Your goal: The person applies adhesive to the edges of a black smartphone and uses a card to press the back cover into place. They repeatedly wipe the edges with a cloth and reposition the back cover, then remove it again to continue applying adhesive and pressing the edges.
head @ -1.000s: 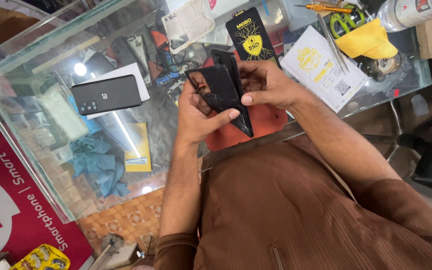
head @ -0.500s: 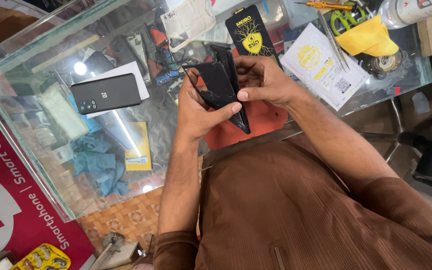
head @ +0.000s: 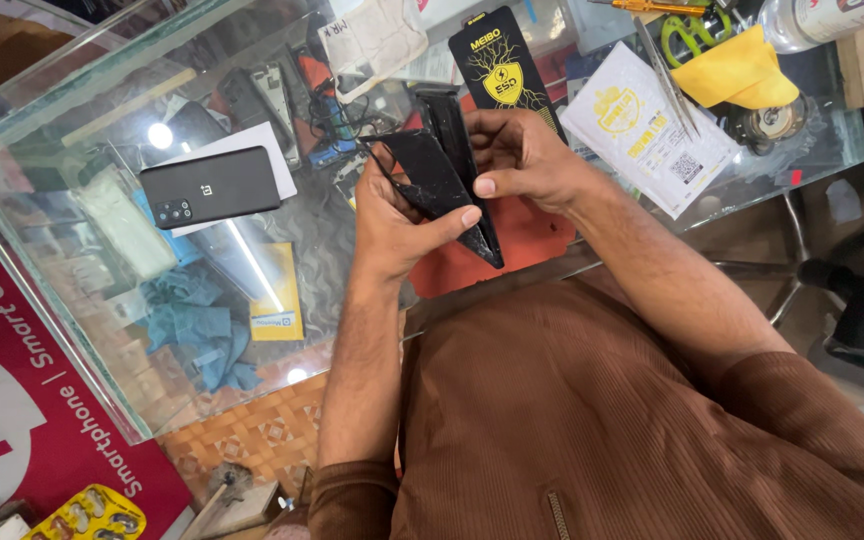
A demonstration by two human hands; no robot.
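Both hands' grip on black phone; left hand, right hand hide its middle, edges unclear.

Both forearms are raised, bare below rolled brown sleeves, meeting in front of the chest. The left hand is turned palm inward, thumb stretched flat across, fingers curled behind in a pinch. The right hand faces it, thumb pressing in, fingers bent and closed, wrist cocked slightly.
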